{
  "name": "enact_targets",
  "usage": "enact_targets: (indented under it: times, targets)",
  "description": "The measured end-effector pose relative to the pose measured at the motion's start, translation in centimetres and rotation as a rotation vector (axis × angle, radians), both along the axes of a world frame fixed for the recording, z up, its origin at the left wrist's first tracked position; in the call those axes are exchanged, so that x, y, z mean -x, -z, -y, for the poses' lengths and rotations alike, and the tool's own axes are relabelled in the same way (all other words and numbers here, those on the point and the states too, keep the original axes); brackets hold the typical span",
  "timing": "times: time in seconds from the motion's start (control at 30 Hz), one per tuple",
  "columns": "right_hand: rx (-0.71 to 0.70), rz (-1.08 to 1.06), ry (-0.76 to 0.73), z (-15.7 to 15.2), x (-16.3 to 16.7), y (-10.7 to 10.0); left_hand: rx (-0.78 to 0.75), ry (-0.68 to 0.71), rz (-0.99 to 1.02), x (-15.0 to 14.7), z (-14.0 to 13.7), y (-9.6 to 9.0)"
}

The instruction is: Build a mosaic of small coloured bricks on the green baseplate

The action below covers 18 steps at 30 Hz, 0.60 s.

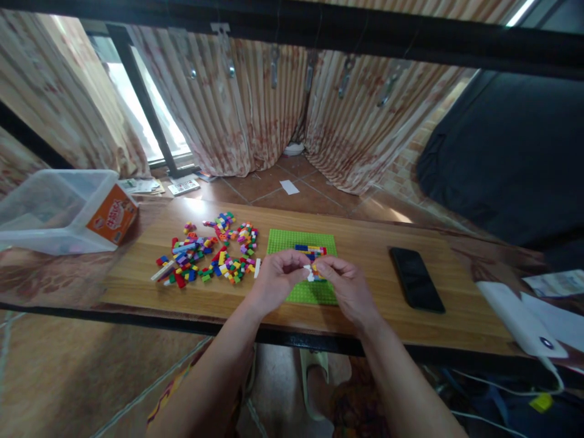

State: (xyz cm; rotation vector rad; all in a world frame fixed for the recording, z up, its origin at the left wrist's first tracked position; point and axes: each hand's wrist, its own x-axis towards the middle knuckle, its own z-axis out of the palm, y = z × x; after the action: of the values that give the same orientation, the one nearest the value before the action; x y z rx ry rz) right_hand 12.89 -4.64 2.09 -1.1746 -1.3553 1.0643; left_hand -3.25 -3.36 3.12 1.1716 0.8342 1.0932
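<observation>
forearms (406,371) reached over the near edge of a wood-grained tabletop (141,261), bringing left hand (278,280) and right hand (350,287) together above a green baseplate (298,239).

the left thumb and fingertips were pinched together on a small white piece (310,273); the right thumb and forefinger were nearly closed just beside it, though whether they gripped anything could not be told. the baseplate lay right of the tabletop's middle, close to its near edge, and carried a multicoloured row of bricks (314,250). loose bricks (196,252) were spread toward the left end, a black phone (415,280) lay toward the right. probable faults: a slackened pinch could have dropped the piece among the studs; fingers lowered carelessly, partly hiding the work, could have knocked the row askew.
</observation>
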Motion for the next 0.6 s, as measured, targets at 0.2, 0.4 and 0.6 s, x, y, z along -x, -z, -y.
enact_targets:
  times: [0.2,0.4,0.6]
  targets:
    - [-0.148,0.257,0.258,-0.6,-2.5,1.1,0.065,-0.238,-0.079,0.7,-1.2,1.3]
    - [-0.211,0.524,0.200,-0.8,-2.7,2.1,0.091,-0.289,-0.136,0.9,-1.4,1.6]
    - [-0.254,0.696,0.134,-1.1,-2.1,2.4,0.092,-0.257,-0.142,0.8,-1.2,1.1]
